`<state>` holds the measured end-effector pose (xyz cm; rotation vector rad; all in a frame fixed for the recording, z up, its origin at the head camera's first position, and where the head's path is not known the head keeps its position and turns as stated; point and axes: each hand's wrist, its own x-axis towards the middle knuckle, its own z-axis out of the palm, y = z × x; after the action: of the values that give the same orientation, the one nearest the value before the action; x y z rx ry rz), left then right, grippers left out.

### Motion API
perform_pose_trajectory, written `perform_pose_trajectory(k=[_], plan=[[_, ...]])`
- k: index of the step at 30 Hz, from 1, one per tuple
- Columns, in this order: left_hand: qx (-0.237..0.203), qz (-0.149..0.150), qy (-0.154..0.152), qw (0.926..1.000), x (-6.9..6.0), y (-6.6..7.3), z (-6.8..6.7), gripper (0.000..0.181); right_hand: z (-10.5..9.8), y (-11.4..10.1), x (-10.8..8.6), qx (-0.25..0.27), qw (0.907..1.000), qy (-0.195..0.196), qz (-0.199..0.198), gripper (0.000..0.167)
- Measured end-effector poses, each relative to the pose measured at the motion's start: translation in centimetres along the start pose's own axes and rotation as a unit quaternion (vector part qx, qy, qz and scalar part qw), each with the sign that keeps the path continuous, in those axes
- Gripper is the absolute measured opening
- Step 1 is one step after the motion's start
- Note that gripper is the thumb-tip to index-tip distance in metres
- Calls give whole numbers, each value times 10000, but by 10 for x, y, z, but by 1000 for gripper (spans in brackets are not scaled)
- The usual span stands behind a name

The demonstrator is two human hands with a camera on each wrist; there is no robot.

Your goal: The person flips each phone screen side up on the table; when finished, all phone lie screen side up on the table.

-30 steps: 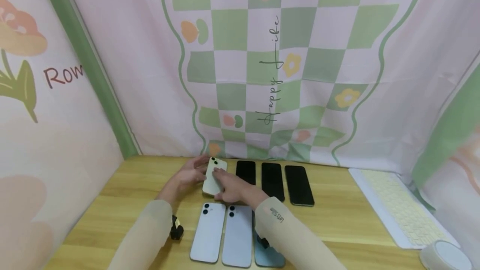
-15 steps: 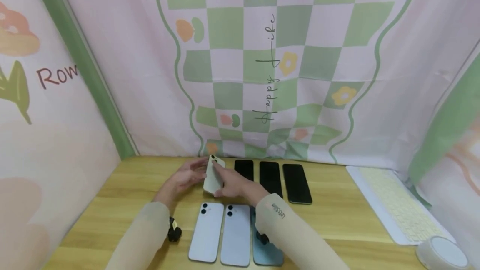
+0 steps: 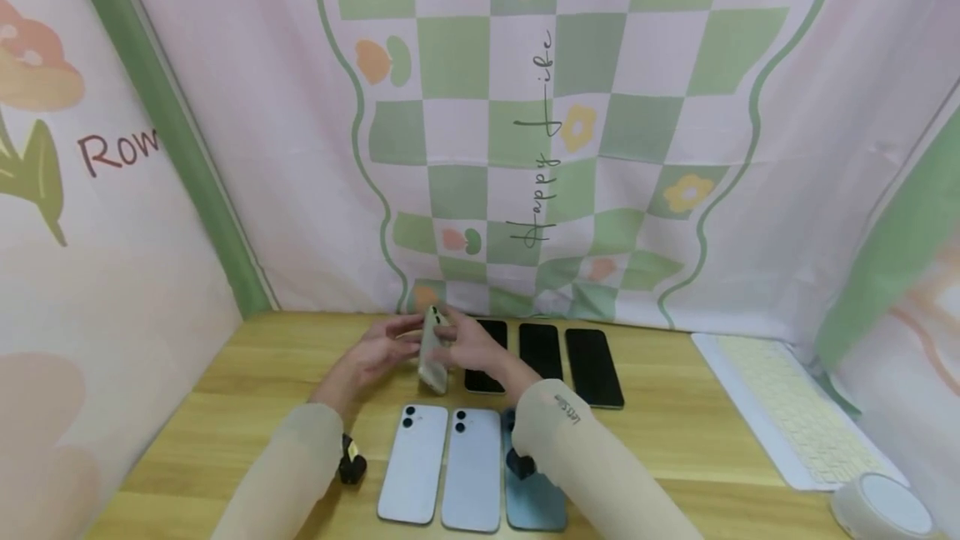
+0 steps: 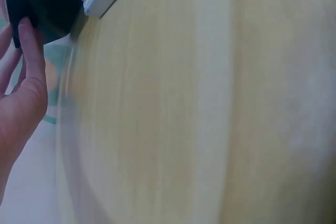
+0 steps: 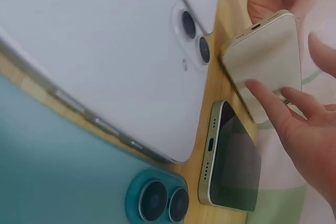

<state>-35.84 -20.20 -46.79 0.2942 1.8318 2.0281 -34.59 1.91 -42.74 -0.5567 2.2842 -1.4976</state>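
A pale smartphone (image 3: 432, 361) stands tilted up on its long edge at the left of the back row, between my two hands. On its screen side, my left hand (image 3: 377, 352) pinches it. In the left wrist view one finger (image 4: 32, 51) lies on the dark screen and others are at the edge. My right hand (image 3: 478, 347) touches the pale back with two fingertips; the right wrist view shows another finger (image 5: 323, 56) apart from the phone. Three black-screened phones (image 3: 542, 357) lie face up to the right, the nearest partly behind my right hand.
In front lie a white phone (image 3: 412, 465), a pale lilac phone (image 3: 472, 469) and a teal phone (image 3: 537, 498), backs up, the teal one partly under my right sleeve. A keyboard (image 3: 798, 411) and a white roll (image 3: 885, 507) sit at the right. A curtain (image 3: 525, 140) hangs behind.
The pale smartphone has turned from showing its back toward me to standing steeply on edge. My right hand has shifted up along it, with its fingers now nearer the top.
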Motion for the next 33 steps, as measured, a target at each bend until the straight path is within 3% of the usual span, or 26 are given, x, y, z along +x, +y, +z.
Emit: perform_pose_trajectory(k=[5,13,18,23,33], plan=[[132,104,-180,9997,0,0,3,73,-1,1,0,1088,9937,78,268,87],[266,236,-415,9985,3,-1,8,83,2,1,0,1783,9818,515,403,65],[805,391,-234,9957,6,0,15,82,5,6,3,1843,9785,773,504,52],[1437,847,-112,9859,7,2,20,79,7,11,4,1790,9782,931,485,47],[2389,702,7,9685,10,2,19,79,9,14,4,1696,9730,1421,654,46]])
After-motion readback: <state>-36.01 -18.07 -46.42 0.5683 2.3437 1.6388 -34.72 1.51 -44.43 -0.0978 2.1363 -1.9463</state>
